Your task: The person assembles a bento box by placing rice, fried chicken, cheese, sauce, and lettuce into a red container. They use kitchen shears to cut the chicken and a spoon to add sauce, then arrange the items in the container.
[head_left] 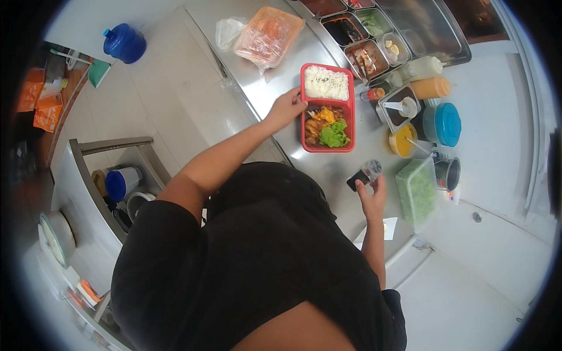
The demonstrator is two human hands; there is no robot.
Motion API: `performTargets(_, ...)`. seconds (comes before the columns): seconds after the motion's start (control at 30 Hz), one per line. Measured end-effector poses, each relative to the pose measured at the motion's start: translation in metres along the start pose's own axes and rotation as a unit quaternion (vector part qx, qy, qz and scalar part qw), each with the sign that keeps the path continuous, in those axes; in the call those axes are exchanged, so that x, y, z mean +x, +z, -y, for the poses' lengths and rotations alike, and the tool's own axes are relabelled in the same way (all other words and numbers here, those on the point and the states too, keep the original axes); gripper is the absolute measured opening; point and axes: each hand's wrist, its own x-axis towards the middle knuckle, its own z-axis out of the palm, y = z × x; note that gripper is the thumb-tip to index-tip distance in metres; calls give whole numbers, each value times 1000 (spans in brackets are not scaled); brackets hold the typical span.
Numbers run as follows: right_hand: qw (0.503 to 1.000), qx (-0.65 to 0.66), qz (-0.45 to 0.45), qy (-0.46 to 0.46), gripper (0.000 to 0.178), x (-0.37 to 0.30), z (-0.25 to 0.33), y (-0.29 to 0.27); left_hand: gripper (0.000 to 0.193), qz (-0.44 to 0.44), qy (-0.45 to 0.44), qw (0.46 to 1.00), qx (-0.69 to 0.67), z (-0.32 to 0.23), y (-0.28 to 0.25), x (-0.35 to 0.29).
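Note:
A red two-part lunch box (302,140) sits on the steel counter in front of me. White rice (326,83) sprinkled with dark flecks fills its far part. The near part holds browned meat pieces (316,130), a yellow sauce or topping and green lettuce (334,135). At the box's left rim, my left hand (285,110) grips its edge near the divider. My right hand (373,196) is closed around a small clear shaker jar (369,172) with dark contents, held tilted to the right of and nearer than the box.
Beyond the box lies a plastic-wrapped orange container (269,36). Steel pans (366,58) of ingredients stand at the far right. Squeeze bottles (430,88), a yellow sauce tub (403,142), a blue-lidded container (448,124) and a bin of shredded greens (417,193) line the right side.

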Motion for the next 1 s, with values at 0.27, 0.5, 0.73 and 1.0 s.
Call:
performTargets(0.27, 975, -170, 136, -46, 53, 39, 102, 26, 49, 18, 20, 994, -103, 7, -15, -5)
performTargets(0.5, 957, -222, 172, -65, 46, 57, 121, 47, 50, 26, 41, 992, -118, 6, -17, -4)
performTargets(0.73, 946, -243, 201, -75, 45, 64, 121, 56, 50, 38, 41, 995, -88, 6, -19, -3)
performTargets(1.0, 925, -294, 216, -107, 46, 62, 130, 63, 52, 26, 62, 990, -127, 11, -14, 0)
